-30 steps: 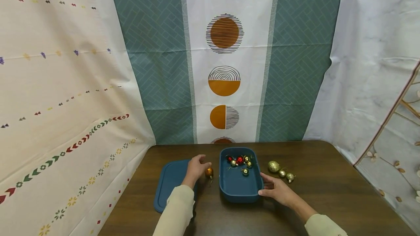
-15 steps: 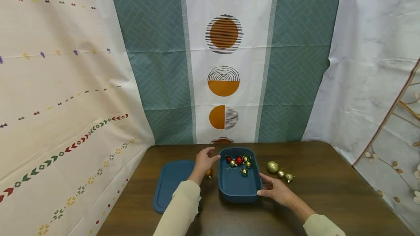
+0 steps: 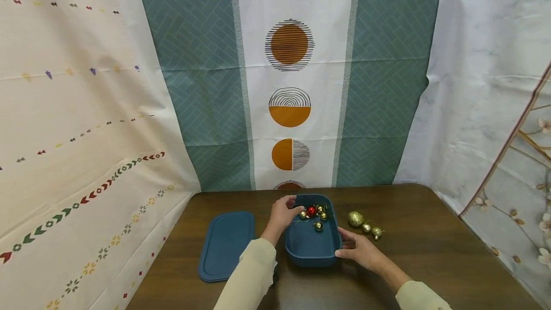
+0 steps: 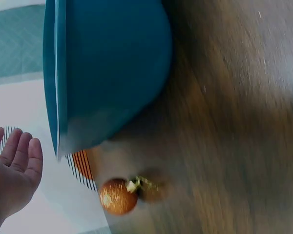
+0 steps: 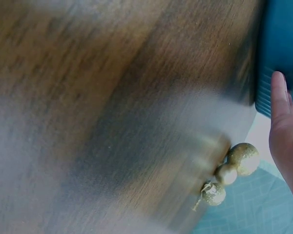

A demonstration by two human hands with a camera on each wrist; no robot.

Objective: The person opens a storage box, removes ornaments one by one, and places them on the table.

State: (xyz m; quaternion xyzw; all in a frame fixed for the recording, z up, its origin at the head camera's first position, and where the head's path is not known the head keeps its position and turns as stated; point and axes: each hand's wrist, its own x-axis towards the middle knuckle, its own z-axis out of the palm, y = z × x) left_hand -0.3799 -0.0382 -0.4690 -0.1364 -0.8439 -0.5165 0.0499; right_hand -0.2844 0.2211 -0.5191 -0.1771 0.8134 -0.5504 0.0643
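Note:
A blue rectangular box (image 3: 307, 245) stands open on the table. Inside lie a red Christmas bauble (image 3: 311, 211), a gold bauble (image 3: 318, 226) and several more small ones. My left hand (image 3: 284, 215) hovers over the box's left rim, its fingers loosely bent. In the left wrist view no object shows in that hand. On the table beside the box sits an orange bauble (image 4: 118, 196), hidden behind the left arm in the head view. My right hand (image 3: 360, 249) rests against the box's right side with fairly straight fingers and thumb.
A blue lid (image 3: 227, 245) lies flat on the table to the left. Right of the box is a row of gold baubles: a large one (image 3: 355, 219), a small one (image 3: 366, 228) and another (image 3: 377, 233). Curtains hang behind the table.
My left hand has moved right, from beside the orange bauble to above the box's left rim. The right hand stays against the box. The head view has shifted slightly.

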